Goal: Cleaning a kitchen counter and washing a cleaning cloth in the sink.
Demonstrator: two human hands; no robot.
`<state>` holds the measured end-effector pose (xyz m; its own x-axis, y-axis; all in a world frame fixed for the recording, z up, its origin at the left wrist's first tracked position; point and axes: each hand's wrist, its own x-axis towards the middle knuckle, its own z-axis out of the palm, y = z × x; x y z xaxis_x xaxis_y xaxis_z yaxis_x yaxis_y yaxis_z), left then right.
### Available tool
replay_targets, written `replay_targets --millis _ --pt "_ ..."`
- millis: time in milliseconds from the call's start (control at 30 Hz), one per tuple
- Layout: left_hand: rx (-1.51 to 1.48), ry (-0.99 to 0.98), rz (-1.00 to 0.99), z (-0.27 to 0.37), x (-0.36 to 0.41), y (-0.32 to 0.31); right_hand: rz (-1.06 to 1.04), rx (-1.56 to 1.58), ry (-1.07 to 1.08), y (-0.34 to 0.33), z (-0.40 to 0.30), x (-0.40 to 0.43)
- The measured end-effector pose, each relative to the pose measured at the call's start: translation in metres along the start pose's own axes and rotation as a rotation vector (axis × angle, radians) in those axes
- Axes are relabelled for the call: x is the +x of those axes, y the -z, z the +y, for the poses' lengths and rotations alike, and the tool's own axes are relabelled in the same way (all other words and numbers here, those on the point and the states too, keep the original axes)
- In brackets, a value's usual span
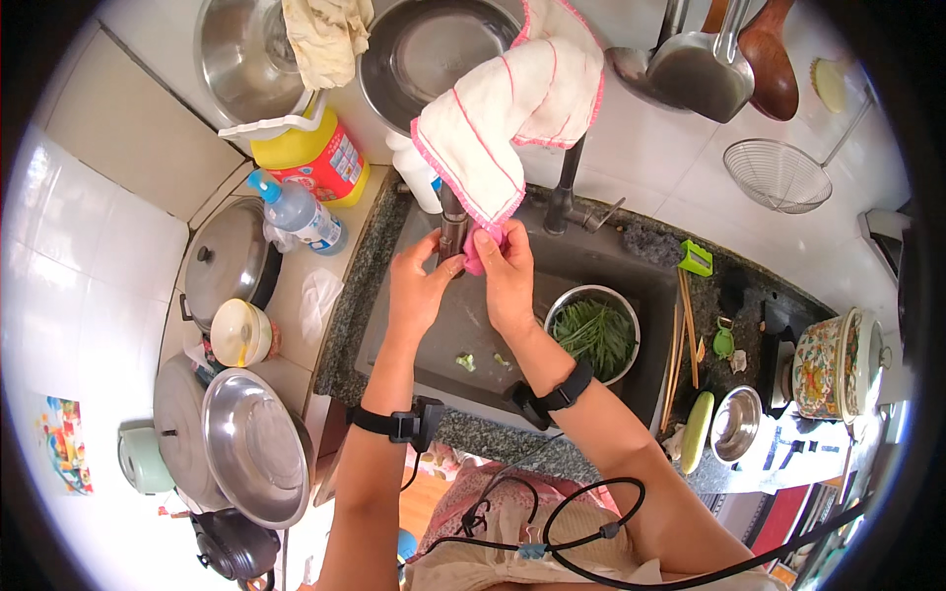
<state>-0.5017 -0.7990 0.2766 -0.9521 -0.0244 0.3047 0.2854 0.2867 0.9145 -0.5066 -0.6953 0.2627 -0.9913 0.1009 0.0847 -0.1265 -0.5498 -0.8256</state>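
My right hand [510, 273] pinches a small pink cloth [475, 250] between thumb and fingers beside the dark faucet spout [452, 229]. On the other side of the spout, my left hand [420, 284] has its thumb and finger around it, the thumb tip at the pink cloth; whether it grips either is unclear. A white towel with pink edging [502, 96] hangs over the faucet just above both hands. Below them lies the grey sink [436, 362] with a few green scraps. A metal bowl of leafy greens [595, 332] stands in the sink near my right forearm.
Chopsticks [687, 325], a green cucumber-like vegetable [697, 432], a small steel bowl [736, 425] and a patterned pot [828, 366] are on the right counter. A pump bottle [307, 221], a lidded pan [229, 258] and a large steel basin [255, 447] stand left. Black cables hang before my torso.
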Motion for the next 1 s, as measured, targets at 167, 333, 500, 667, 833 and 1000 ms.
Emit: replay_targets --millis 167,333,500,667,833,1000 --pt "0.044 0.080 -0.029 0.005 0.002 0.000 0.023 -0.303 0.230 -0.011 0.006 0.007" --pt "0.127 -0.032 -0.051 0.012 0.002 0.002 0.130 -0.378 0.264 -0.022 0.000 0.010" --pt "0.244 0.107 -0.096 0.007 -0.002 0.009 -0.032 0.047 -0.290 -0.020 -0.023 0.029" --pt "0.209 -0.010 -0.050 -0.006 -0.001 0.008 -0.122 0.226 -0.555 -0.002 0.009 0.034" --pt "-0.054 0.059 -0.108 0.004 -0.002 0.005 -0.300 0.631 -0.894 0.006 0.021 0.019" --pt "-0.051 0.036 -0.060 -0.006 -0.001 0.003 -0.169 0.794 -0.942 0.001 0.032 -0.001"
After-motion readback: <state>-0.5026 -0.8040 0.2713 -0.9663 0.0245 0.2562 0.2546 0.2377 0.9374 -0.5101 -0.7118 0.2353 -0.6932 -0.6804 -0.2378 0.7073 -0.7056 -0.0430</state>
